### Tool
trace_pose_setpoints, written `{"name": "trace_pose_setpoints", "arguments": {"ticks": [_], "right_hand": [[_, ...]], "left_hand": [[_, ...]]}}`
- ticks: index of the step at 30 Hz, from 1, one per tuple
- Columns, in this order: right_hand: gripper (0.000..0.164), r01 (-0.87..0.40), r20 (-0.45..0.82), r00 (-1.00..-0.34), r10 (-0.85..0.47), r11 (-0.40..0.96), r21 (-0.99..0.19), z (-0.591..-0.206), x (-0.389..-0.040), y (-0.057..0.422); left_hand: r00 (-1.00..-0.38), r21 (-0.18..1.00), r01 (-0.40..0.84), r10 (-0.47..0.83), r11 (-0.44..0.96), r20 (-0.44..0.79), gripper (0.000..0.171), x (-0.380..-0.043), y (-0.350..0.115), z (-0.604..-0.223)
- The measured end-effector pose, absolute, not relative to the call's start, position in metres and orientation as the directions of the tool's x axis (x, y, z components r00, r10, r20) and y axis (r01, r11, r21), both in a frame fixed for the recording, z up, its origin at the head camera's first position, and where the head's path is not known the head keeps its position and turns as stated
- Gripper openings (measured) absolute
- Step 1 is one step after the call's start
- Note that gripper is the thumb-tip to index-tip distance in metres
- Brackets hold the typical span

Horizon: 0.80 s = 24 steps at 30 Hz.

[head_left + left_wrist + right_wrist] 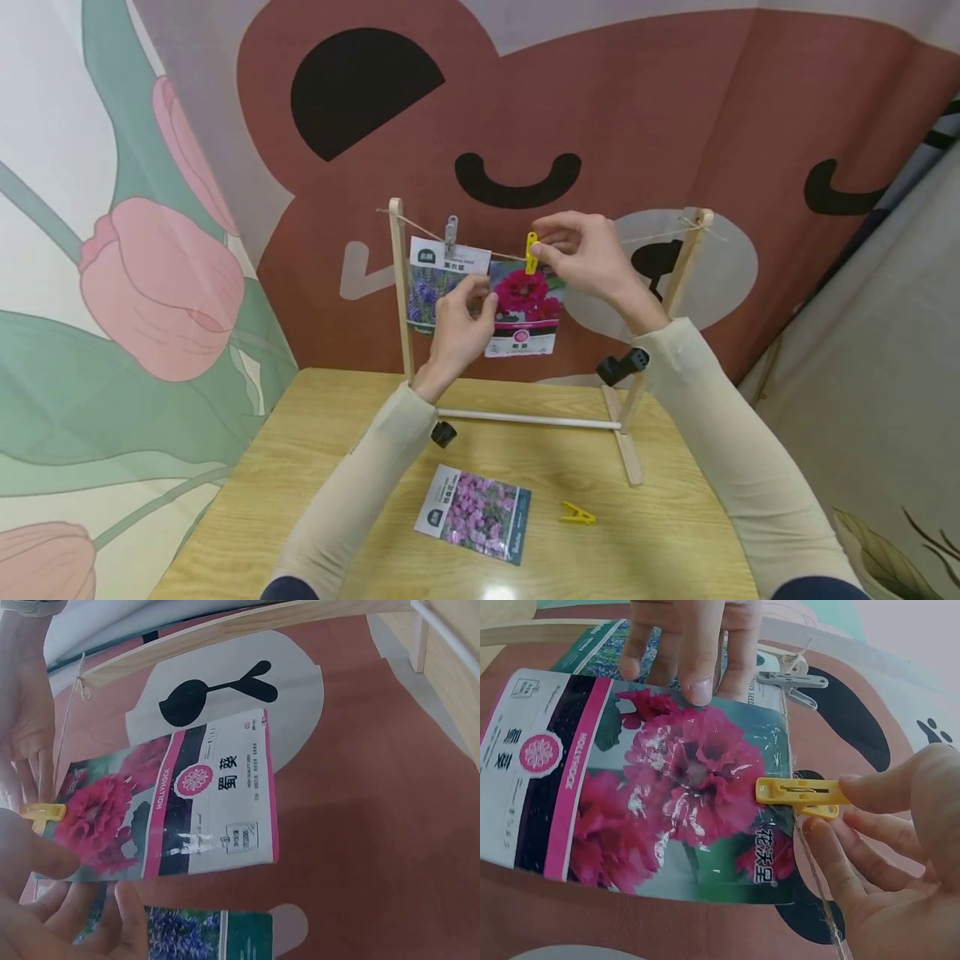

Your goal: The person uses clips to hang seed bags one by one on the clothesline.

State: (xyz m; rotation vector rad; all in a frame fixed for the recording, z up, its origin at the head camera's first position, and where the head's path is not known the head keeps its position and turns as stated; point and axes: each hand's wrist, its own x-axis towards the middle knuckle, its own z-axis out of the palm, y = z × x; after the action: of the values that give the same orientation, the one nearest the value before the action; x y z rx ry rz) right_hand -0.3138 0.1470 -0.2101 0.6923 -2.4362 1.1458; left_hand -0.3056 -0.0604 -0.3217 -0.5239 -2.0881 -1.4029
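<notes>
A seed packet with magenta hollyhock flowers (522,308) hangs at the twine (819,885) strung across a wooden frame. My left hand (461,325) pinches this packet at its left edge, thumb in front and fingers behind. With thumb and fingers, my right hand (585,258) holds a yellow clothespin (799,793); its tip sits over the packet's upper edge at the twine. To the left, a second packet with purple-blue flowers (423,292) hangs from a grey clothespin (451,236), partly hidden by my left hand and the hollyhock packet.
A packet with pink-purple flowers (480,514) lies on the wooden table (300,467), and another yellow clothespin (577,513) lies to its right. The frame has a left post (401,283), a right post (686,258) and a white bottom rod (528,419). A patterned curtain (600,100) hangs behind.
</notes>
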Motion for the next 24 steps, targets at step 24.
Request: {"name": "trace_pose_setpoints", "arguments": {"ticks": [24], "right_hand": [[0.028,-0.656,0.596,-0.743,-0.304,0.508,-0.558,-0.246,-0.278,0.164]], "left_hand": [[-0.777,0.723,0.592,0.016,0.358,0.629,0.024,-0.293,-0.085,-0.333]]}}
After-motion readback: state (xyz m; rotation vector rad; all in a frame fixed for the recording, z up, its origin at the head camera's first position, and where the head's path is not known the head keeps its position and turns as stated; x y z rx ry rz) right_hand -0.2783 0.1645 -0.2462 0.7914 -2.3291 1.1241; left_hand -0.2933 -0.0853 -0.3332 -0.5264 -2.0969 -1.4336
